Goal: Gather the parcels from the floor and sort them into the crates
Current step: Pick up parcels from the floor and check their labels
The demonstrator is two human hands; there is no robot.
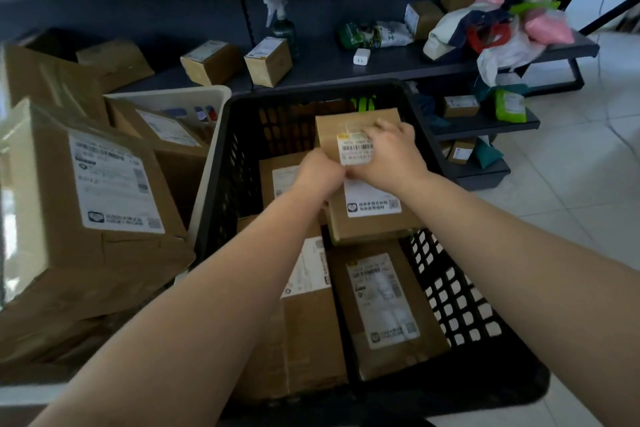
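Gripping the parcel (pixel 367 180) in both hands' grip, over black crate (pixel 450 288).

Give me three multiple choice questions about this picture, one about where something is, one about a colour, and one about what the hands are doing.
1. Where is the spray bottle?
A. On the dark shelf behind the crates
B. Inside the black crate
C. On the tiled floor

2. What colour is the crate that both hands reach into?
A. White
B. Black
C. Blue

3. What are the hands doing?
A. Hanging free
B. Both on the same parcel
C. Each lifting a different parcel

Answers:
1 A, it stands on the shelf beside small boxes.
2 B, its lattice walls are black; the white crate is to its left.
3 B, the left hand and right hand meet on the parcel's label.
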